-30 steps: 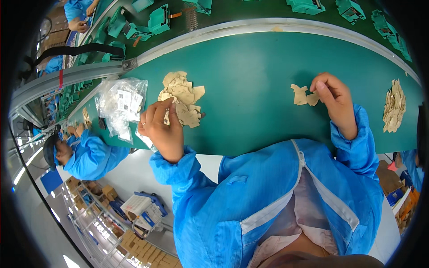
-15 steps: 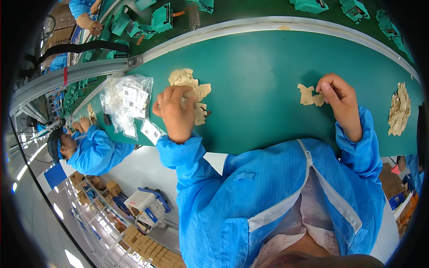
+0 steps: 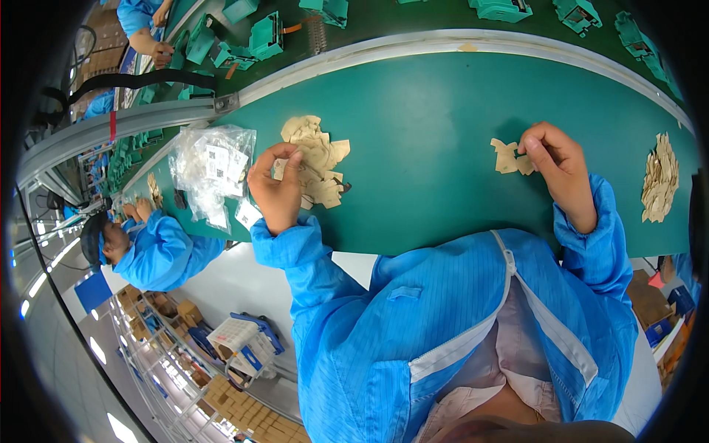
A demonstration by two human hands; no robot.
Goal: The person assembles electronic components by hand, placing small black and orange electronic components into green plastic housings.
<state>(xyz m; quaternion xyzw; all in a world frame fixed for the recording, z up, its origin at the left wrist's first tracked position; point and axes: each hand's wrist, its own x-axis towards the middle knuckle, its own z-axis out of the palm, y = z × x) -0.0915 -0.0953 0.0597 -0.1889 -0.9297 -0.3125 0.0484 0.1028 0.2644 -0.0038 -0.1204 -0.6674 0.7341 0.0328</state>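
A loose heap of thin, flat beige pieces lies on the green work surface, left of centre. At its left edge is my left hand, thumb and forefinger pinched together; what is between the fingertips, if anything, I cannot make out. Farther right, my right hand is closed in a pinch at the edge of a few small beige pieces, and its fingers partly cover them. A second, denser stack of beige pieces rests at the far right.
Clear plastic bags with white labels lie left of the heap. A white-metal rail divides my green surface from a line carrying green housings. A co-worker in blue works at the left.
My left hand has drawn back off the heap to the left and its thumb and forefinger now meet, uncovering more of the pieces. My right hand has shifted only slightly left.
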